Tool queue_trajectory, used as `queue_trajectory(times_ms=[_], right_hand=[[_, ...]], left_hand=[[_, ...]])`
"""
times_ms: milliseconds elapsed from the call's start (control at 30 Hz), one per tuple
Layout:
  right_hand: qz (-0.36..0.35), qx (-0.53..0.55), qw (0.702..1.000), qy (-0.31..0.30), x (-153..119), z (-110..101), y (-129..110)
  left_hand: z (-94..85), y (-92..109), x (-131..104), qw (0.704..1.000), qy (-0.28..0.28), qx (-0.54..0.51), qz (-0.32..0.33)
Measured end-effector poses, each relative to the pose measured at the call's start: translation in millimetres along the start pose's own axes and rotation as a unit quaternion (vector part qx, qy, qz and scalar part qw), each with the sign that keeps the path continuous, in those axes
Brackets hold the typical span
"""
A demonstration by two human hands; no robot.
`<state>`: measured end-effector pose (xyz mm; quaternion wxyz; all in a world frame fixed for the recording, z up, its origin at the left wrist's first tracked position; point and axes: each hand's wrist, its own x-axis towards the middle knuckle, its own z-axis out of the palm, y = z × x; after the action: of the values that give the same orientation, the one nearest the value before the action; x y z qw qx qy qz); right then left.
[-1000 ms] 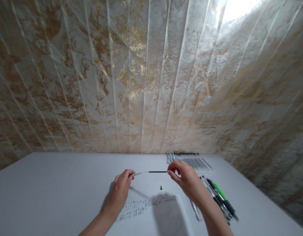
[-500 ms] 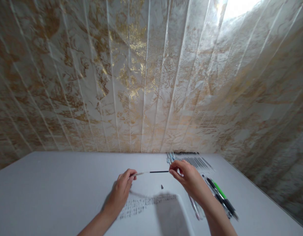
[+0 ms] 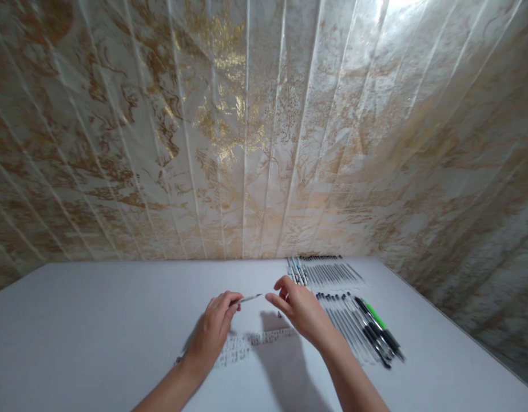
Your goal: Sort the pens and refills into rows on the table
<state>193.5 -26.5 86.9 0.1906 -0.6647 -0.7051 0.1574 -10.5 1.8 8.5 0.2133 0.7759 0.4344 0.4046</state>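
Note:
My left hand (image 3: 212, 321) is closed around a slim clear pen barrel (image 3: 246, 299), which points right and slightly up, with a short dark end sticking out. Just right of that end is my right hand (image 3: 300, 309), thumb and forefinger apart and nothing seen between them. A small dark cone-shaped pen tip (image 3: 280, 314) lies on the table below the gap between the hands. Beneath them a sheet of paper with handwritten lines (image 3: 242, 349) is partly covered by my arms and their shadow.
To the right lie a row of thin clear pens or refills (image 3: 343, 326), several black pens (image 3: 375, 337) and a green pen (image 3: 375, 313). Behind are more thin dark refills (image 3: 334, 275) and pale blue-marked pens (image 3: 297, 270). A gold-patterned sheet (image 3: 246, 143) hangs at the table's back edge.
The long black refill between my hands has slid almost wholly into the barrel. My right hand has let go of its end and moved left and down. The view has shifted slightly.

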Motion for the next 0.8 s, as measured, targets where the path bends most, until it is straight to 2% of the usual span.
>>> queue_trajectory(times_ms=[100, 233, 367, 500, 667, 800], right_hand=[[0.084, -0.119, 0.989, -0.022, 4.9, 12.6, 11.4], [0.103, -0.155, 0.980, -0.068, 9.6, 32.4, 15.0], [0.089, -0.143, 0.983, -0.070, 11.3, 41.1, 11.5], [0.066, -0.111, 0.990, -0.055, 11.2, 32.9, 16.0], [-0.018, 0.053, 0.998, -0.016, 11.8, 15.9, 29.0], [0.010, 0.021, 1.000, -0.016, 12.1, 23.9, 30.5]], left_hand=[[-1.8, -7.0, 0.3, 0.999, 0.026, 0.004, -0.022], [0.3, -8.0, 0.4, 1.000, 0.022, 0.010, -0.012], [2.7, -2.7, -0.4, 1.000, 0.001, 0.014, -0.001], [2.2, -1.7, 0.2, 1.000, -0.001, 0.020, -0.004], [1.4, -1.4, 1.0, 1.000, -0.017, 0.019, -0.012], [1.4, -0.6, 1.2, 0.999, -0.025, 0.015, -0.033]])
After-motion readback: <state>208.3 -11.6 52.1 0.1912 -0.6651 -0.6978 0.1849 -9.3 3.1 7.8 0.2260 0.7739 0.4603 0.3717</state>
